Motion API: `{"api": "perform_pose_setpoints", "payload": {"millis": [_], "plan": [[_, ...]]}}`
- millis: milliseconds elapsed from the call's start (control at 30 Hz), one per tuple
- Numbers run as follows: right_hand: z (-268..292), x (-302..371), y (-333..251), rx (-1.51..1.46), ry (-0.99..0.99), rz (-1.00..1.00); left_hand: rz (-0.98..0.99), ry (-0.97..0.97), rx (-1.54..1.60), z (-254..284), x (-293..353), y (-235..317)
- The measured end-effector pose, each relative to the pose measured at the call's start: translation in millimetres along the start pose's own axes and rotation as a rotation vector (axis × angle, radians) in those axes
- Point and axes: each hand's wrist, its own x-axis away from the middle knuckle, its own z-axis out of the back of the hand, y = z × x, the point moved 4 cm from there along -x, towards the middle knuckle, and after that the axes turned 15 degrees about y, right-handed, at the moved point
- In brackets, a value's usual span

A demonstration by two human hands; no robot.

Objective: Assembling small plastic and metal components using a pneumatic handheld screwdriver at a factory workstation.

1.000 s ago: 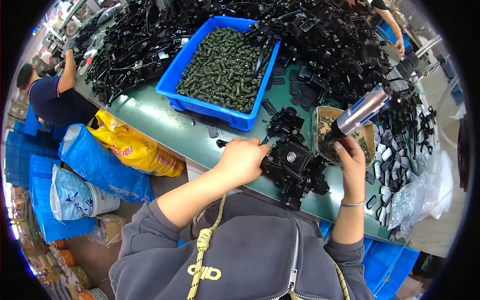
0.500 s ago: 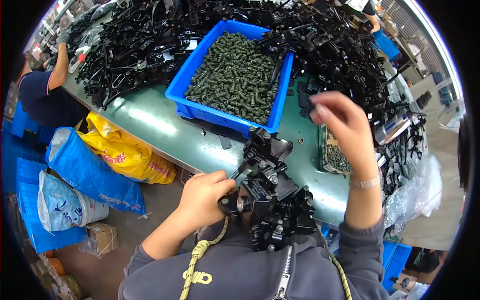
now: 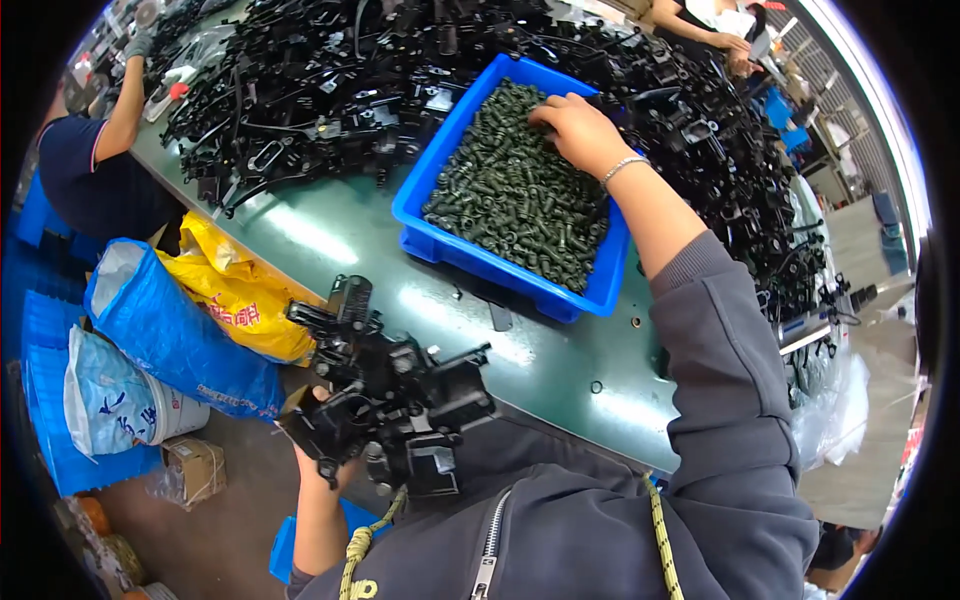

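Note:
My left hand [image 3: 328, 468] grips a black mechanical assembly [image 3: 390, 400] from below and holds it in front of my body, left of centre. The assembly is a bulky cluster of housings, bolts and brackets, and it hides most of that hand. My right hand [image 3: 583, 132] reaches into a blue plastic bin [image 3: 487, 277] heaped with dark green threaded fittings [image 3: 510, 190]. Its fingers are curled down together against the fittings at the bin's far side. Whatever lies between the fingertips is hidden.
Piles of black parts [image 3: 330, 110] cover the far side of the green table [image 3: 350, 240]. A small dark ring [image 3: 596, 387] lies near its front edge. Blue and yellow sacks [image 3: 180, 330] stand on the floor at left. Co-workers sit at far left [image 3: 75, 185] and far right.
My right hand has gone from above the table's right side into the bin of fittings. The assembly in my left hand has shifted left and tilted. The view has shifted too.

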Motion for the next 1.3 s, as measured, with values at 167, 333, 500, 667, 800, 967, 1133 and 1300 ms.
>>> {"api": "perform_pose_setpoints", "payload": {"millis": [167,333,500,667,800,967,1133,1300], "plan": [[-2.7,-2.1,-8.5,0.043,-0.116,0.1,0.421,-0.087,0.623,-13.3,-2.5,10.5],[-9.0,-3.8,-4.4,0.011,-0.123,0.24,0.44,-0.062,0.596,-9.3,17.7,8.6],[2.3,1.0,-2.5,-0.067,-0.064,0.259,0.458,-0.018,0.553,-41.6,-19.9,27.1],[32.0,8.8,-15.2,-0.362,0.078,-0.12,0.475,0.007,0.49,-39.4,-6.3,24.1],[91.7,37.6,-110.5,-1.106,0.082,-0.58,0.503,0.012,0.46,-30.2,0.2,14.3],[140.0,58.9,-169.7,-1.185,0.107,-0.319,0.54,-0.068,0.414,-25.9,4.3,9.3],[140.5,64.1,-179.6,-1.124,0.215,-0.025,0.573,-0.113,0.383,-23.4,18.8,0.9],[144.6,70.8,-183.7,-1.073,0.328,0.038,0.605,-0.133,0.371,-16.3,28.5,-7.7]]}}
